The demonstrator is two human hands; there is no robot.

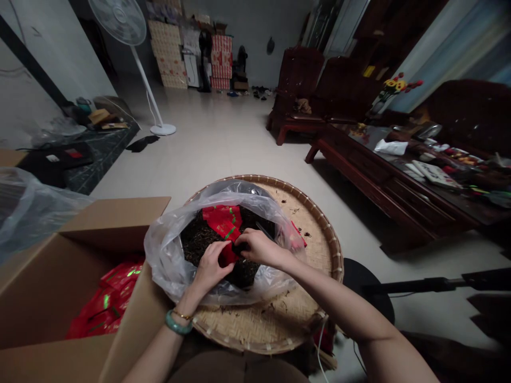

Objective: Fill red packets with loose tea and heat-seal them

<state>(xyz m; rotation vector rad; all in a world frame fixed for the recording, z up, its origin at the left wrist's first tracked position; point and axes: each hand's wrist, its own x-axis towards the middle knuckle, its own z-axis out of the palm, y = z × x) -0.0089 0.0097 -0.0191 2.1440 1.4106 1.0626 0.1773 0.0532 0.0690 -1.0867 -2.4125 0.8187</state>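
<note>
My left hand [212, 266] grips the side of a small red packet [228, 254], thumb and fingers curled round it. At the packet's mouth, my right hand [255, 247] is closed with its fingertips pinched on dark leaves that look like tea. Both hands are over a clear plastic bag [165, 250] with its mouth spread wide. Loose dark tea leaves [195, 234] fill the bag. On the leaves lie more red packets [222, 217] with green marks. A dark, thin tool [263, 230] sticks up beside my right hand. The bag rests on a round woven bamboo tray [319, 255].
At the left stands an open cardboard box [131, 330] with several red packets [114, 295] inside. A white standing fan [163, 129] is farther back. Dark wooden furniture [359, 170] lines the right side. A black round base with a pole [363, 287] stands close to the tray.
</note>
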